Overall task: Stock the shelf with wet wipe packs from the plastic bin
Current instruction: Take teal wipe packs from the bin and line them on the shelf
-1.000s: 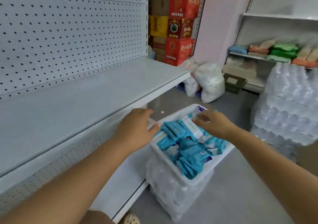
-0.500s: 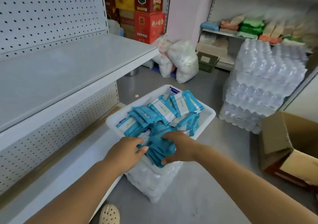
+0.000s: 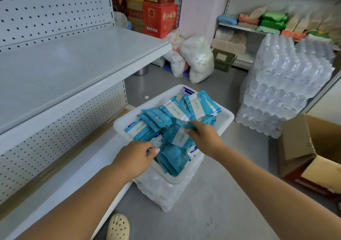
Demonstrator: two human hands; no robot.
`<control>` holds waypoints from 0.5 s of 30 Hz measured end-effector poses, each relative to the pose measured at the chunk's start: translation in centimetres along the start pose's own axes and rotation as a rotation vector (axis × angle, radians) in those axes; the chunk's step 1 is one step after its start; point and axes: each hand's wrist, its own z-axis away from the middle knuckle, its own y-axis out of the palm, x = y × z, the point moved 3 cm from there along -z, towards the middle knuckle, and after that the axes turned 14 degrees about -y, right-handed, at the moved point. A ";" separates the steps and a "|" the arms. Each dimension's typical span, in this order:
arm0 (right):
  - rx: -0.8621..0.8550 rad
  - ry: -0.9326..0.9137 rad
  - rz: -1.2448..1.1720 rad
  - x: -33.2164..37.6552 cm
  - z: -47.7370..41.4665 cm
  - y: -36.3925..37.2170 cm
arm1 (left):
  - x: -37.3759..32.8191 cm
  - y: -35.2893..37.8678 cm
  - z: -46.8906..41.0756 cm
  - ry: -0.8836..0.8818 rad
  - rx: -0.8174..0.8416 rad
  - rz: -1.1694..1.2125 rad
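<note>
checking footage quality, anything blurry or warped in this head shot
Head view: the wide lens bows the shelf edge; packets on the far rack, top right, are smeared; wipe packs in the bin are fairly sharp; light is soft, without hard shadows.

Bin [image 3: 226,118] floor — beneath the packs [image 3: 175,156]

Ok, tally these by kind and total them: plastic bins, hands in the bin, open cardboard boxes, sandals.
Plastic bin: 1
Hands in it: 2, the left hand and the right hand, both gripping wet wipe packs
Open cardboard box: 1
Sandal: 1
Total: 5
</note>
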 end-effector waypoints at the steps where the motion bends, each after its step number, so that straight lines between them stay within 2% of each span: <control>1: -0.041 0.042 -0.070 0.1 0.0 -0.3 | -0.1 -0.2 0.1 -0.024 0.015 0.029; 4: -0.152 0.161 -0.404 1.3 0.1 -1.1 | -0.9 -1.6 0.4 -0.041 0.002 0.230; 7: -0.233 0.193 -0.791 3.4 0.3 -1.6 | -2.2 -3.6 1.0 -0.047 -0.006 0.526; 12: -0.150 0.219 -1.184 6.8 0.9 -0.7 | -2.4 -5.6 1.9 -0.115 0.134 0.988; 15: -0.093 0.235 -1.317 8.6 1.4 -0.1 | -1.9 -6.7 3.3 -0.138 0.178 1.108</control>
